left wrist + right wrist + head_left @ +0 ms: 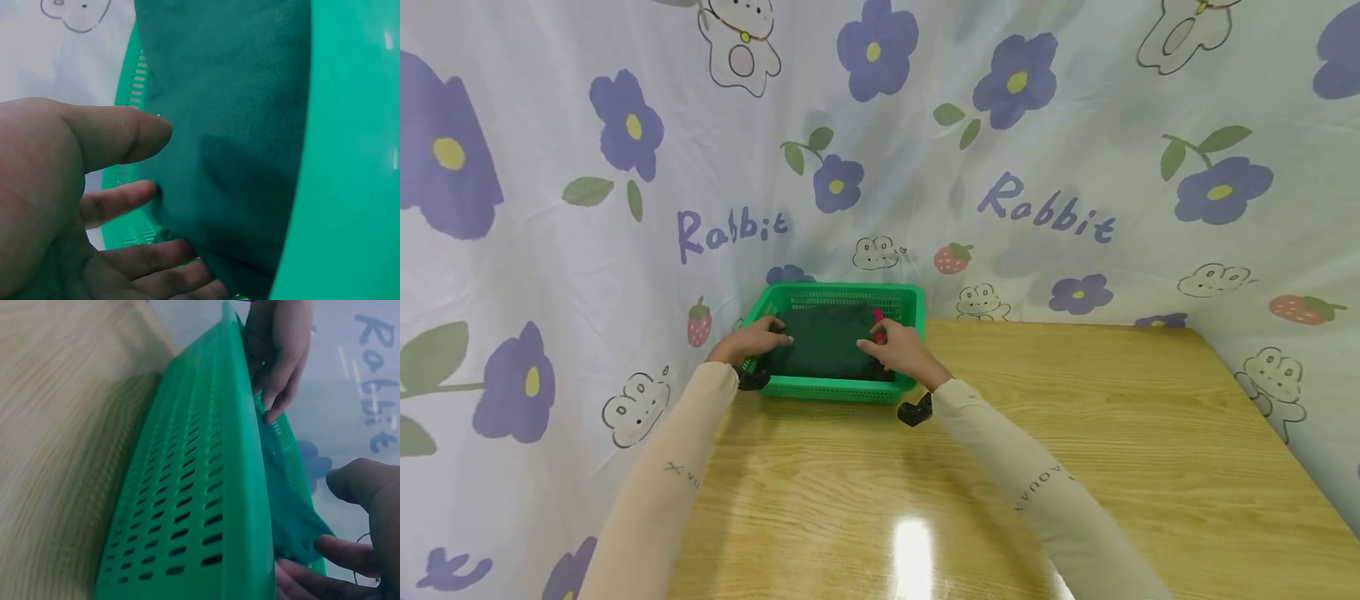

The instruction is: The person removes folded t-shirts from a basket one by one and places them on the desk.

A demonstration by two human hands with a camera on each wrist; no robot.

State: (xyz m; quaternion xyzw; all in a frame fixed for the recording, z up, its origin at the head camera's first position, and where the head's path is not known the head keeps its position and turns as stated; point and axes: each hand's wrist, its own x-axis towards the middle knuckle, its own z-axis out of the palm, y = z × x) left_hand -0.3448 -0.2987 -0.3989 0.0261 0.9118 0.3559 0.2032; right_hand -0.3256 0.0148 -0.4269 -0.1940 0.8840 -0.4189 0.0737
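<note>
A folded dark green cloth (pixel 823 340) lies inside a green plastic basket (pixel 831 387). At the cloth's left edge is my left hand (pixel 756 340), its thumb raised apart from the fingers. The left wrist view shows the fingertips (pixel 187 248) right at the edge of the green fabric (pixel 231 125), fingers fairly straight. My right hand (pixel 901 348) is over the basket's right end, by the cloth's right edge. In the right wrist view its thumb (pixel 350 478) stands well away from the fingers, whose tips meet the cloth (pixel 290 525).
Something pinkish red (pixel 878 313) shows beside the cloth in the basket. The basket stands on a wooden table (pixel 1075 433) at its back left, close to a white curtain (pixel 917 208) printed with flowers and rabbits. Black wrist mounts (pixel 915 410) hang near the basket's front rim.
</note>
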